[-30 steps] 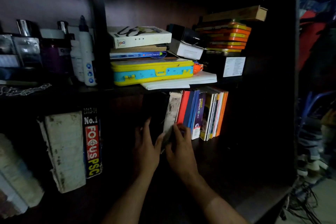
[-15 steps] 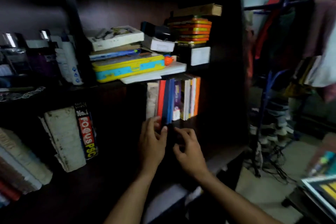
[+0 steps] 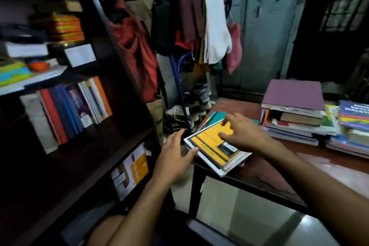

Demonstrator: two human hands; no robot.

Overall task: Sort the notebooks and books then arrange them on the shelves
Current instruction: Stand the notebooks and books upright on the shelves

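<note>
The surface [image 3: 259,168] is dark reddish wood with a polished sheen that catches light along its near edge. At its left corner, the yellow notebook [image 3: 209,142] has a smooth, slightly glossy card cover, above pale paper page edges. The purple book [image 3: 293,94] topping the stack at the far edge looks matt. The shelves [image 3: 89,146] are dark wood with a dull finish. A worn book [image 3: 38,122] at the left end of the shelved row shows rough, scuffed paper. Soft cloth garments [image 3: 201,24] hang behind, and the floor [image 3: 229,205] is glossy.
</note>
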